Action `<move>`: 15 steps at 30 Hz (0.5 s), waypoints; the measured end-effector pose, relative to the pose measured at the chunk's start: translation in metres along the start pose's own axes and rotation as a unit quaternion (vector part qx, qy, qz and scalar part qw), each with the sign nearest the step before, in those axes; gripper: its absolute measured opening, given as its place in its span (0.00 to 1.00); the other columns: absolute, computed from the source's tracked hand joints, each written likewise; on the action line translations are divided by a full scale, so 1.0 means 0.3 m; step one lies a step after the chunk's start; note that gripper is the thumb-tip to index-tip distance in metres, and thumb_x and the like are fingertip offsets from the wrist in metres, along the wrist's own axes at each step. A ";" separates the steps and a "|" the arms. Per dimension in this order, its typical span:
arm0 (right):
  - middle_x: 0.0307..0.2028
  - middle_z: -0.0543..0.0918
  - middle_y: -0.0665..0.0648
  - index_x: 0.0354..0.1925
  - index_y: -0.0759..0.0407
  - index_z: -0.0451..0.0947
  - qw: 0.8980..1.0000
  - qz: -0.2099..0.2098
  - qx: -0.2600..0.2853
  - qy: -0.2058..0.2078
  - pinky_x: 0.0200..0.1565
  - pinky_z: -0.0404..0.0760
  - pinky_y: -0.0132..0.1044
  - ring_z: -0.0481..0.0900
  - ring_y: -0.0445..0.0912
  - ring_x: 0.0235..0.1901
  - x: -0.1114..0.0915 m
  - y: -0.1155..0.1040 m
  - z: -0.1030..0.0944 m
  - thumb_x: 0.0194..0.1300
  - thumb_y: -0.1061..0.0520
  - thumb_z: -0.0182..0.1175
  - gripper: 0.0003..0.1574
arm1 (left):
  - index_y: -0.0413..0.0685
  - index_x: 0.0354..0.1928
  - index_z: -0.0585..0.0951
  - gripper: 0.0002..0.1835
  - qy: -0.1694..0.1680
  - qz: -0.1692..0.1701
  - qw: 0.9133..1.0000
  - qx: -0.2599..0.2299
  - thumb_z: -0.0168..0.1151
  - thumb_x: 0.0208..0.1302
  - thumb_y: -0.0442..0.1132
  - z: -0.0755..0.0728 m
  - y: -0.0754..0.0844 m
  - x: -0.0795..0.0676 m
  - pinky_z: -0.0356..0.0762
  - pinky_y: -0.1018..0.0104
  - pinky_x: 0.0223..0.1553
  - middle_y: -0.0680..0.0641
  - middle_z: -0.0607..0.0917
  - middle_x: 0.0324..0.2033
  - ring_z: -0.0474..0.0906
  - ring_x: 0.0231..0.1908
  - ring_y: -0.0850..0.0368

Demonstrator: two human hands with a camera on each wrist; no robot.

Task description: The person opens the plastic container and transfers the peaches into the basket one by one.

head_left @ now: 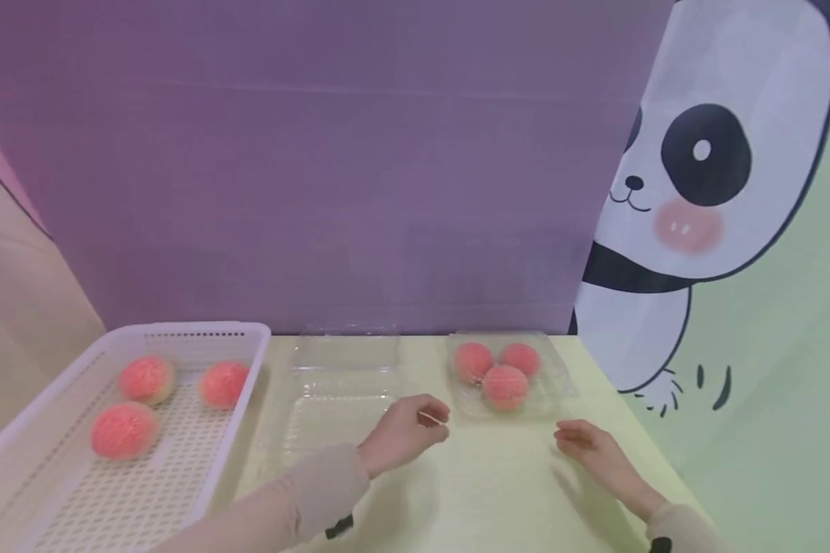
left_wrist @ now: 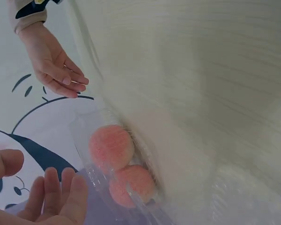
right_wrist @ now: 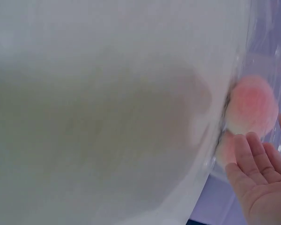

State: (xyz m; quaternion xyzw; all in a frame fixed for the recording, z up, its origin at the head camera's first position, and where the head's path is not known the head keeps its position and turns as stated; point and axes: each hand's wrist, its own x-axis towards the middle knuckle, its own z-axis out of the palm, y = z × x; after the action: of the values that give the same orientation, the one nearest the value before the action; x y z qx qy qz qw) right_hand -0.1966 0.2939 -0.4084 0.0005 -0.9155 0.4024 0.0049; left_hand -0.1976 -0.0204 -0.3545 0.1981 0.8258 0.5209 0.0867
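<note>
Three pink peaches point(head_left: 505, 387) lie together in a clear plastic box point(head_left: 465, 401) at the back right of the table. My left hand point(head_left: 404, 432) hovers to the front left of that box, its fingers loosely bent and holding nothing. Over the table's right side, in front of the box's right corner, is my right hand point(head_left: 595, 455), fingers relaxed and apart from the box. The left wrist view shows two peaches point(left_wrist: 111, 147) through the clear plastic, beyond the left hand's fingers point(left_wrist: 52, 194). In the right wrist view the right hand's fingers point(right_wrist: 246, 152) overlap a peach point(right_wrist: 252, 105).
A second clear box point(head_left: 342, 422) stands opened, partly behind my left forearm, its lid point(head_left: 346, 349) toward the purple backdrop point(head_left: 318, 192). On the left, a white slotted basket point(head_left: 200, 468) contains three more peaches point(head_left: 124, 430). A panda picture point(head_left: 768, 215) covers the right wall.
</note>
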 end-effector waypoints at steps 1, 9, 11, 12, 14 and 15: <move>0.48 0.77 0.70 0.55 0.74 0.67 1.000 0.011 -0.010 -0.001 0.50 0.77 0.46 0.77 0.59 0.48 0.011 0.006 -0.011 0.63 0.61 0.54 0.25 | 0.40 0.46 0.77 0.15 0.004 -0.013 1.000 -0.012 0.61 0.56 0.37 0.007 0.005 0.019 0.79 0.60 0.42 0.45 0.81 0.42 0.78 0.43 0.51; 0.60 0.62 0.77 0.63 0.77 0.52 0.999 0.036 -0.022 0.015 0.58 0.66 0.57 0.63 0.67 0.59 0.115 0.056 -0.093 0.63 0.56 0.55 0.39 | 0.38 0.52 0.75 0.22 0.043 -0.053 0.998 -0.004 0.61 0.58 0.41 0.046 0.012 0.182 0.75 0.52 0.49 0.40 0.78 0.51 0.75 0.50 0.46; 0.62 0.58 0.78 0.64 0.77 0.48 1.000 0.019 -0.008 0.021 0.61 0.63 0.56 0.58 0.68 0.61 0.140 0.067 -0.110 0.62 0.55 0.57 0.44 | 0.38 0.55 0.73 0.24 0.050 -0.062 0.997 0.019 0.61 0.58 0.41 0.051 0.005 0.221 0.73 0.50 0.52 0.39 0.76 0.54 0.73 0.53 0.44; 0.63 0.56 0.77 0.65 0.77 0.46 1.000 0.010 0.002 0.021 0.63 0.60 0.56 0.56 0.68 0.63 0.152 0.071 -0.118 0.61 0.56 0.58 0.46 | 0.39 0.57 0.72 0.25 0.053 -0.067 0.996 0.033 0.61 0.58 0.42 0.053 0.001 0.240 0.72 0.49 0.54 0.39 0.76 0.55 0.72 0.54 0.43; 0.65 0.51 0.77 0.66 0.77 0.42 1.000 0.000 0.023 0.018 0.65 0.56 0.56 0.51 0.67 0.65 0.180 0.077 -0.130 0.60 0.57 0.59 0.50 | 0.39 0.59 0.70 0.28 0.054 -0.077 0.993 0.067 0.61 0.57 0.43 0.060 -0.006 0.276 0.70 0.49 0.56 0.39 0.75 0.56 0.70 0.56 0.43; 0.66 0.49 0.76 0.67 0.76 0.40 0.999 0.000 0.031 0.015 0.65 0.55 0.56 0.49 0.67 0.65 0.194 0.080 -0.133 0.59 0.56 0.60 0.52 | 0.39 0.59 0.70 0.29 0.052 -0.080 0.992 0.082 0.62 0.56 0.43 0.063 -0.007 0.292 0.69 0.50 0.57 0.40 0.75 0.56 0.70 0.56 0.43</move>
State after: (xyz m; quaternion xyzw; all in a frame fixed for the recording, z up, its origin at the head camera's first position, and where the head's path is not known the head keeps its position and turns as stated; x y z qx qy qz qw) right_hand -0.2546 0.3396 -0.3985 -0.0053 -0.9022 0.4309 0.0190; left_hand -0.2709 0.0311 -0.3593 0.1105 0.8821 0.4528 0.0683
